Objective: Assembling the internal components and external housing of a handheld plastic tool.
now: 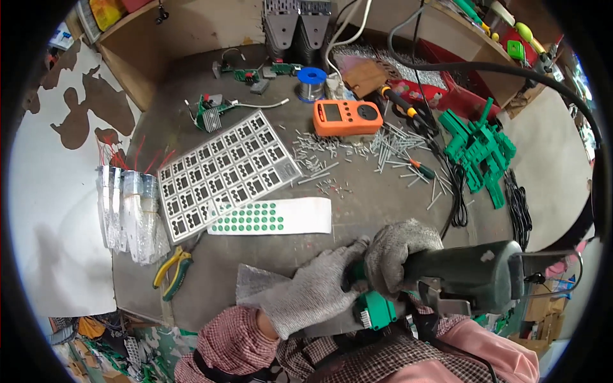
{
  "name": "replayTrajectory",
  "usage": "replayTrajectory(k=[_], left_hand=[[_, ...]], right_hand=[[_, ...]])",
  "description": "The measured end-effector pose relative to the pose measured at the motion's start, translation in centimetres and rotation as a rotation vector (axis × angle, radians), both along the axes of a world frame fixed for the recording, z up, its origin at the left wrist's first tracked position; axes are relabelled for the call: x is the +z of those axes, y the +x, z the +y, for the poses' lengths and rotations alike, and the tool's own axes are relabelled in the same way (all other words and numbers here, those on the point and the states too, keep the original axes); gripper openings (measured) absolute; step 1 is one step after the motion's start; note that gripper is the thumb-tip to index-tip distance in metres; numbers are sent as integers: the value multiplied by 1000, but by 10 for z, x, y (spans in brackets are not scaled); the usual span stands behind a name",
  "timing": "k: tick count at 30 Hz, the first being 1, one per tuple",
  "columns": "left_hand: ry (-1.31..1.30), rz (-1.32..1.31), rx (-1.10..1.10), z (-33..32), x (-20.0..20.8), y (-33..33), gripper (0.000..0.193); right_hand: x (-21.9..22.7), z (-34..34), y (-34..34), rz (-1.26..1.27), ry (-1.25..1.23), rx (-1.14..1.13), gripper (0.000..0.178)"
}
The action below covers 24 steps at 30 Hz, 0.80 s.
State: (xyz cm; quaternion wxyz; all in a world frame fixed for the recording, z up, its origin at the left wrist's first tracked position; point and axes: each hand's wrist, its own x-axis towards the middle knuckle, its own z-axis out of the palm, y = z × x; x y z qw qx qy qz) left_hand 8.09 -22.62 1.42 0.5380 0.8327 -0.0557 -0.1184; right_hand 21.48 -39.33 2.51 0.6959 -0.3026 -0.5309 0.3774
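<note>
Both hands wear grey knit gloves and meet at the near edge of the table. My right hand (397, 254) is closed around the front end of a dark green cylindrical power tool (466, 274), which lies level and points left. A wire hanging loop (578, 274) sits at the tool's rear. My left hand (313, 290) is closed at the tool's nose, its fingers on a green plastic part (378, 311) that shows below them. The gloves hide the tool's tip. A sheet of translucent wrap (255, 285) sticks out beside my left hand.
Ahead lie a label sheet (223, 169), a strip of green stickers (306, 216), pliers (172, 271), loose screws (389, 150), an orange multimeter (348, 118), a solder spool (311, 86) and green plastic pieces (479, 150). Wrapped parts (131, 210) stand left; a thick cable (498, 66) arches right.
</note>
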Motion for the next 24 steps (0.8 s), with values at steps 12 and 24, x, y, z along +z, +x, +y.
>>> replayTrajectory(k=[12, 24], left_hand=[[-25, -233, 232, -12, -38, -16, 73], [497, -392, 109, -5, -25, -48, 72]], right_hand=[[34, -4, -48, 80, -407, -905, 61], [-56, -112, -13, 1043, 479, -861, 27]])
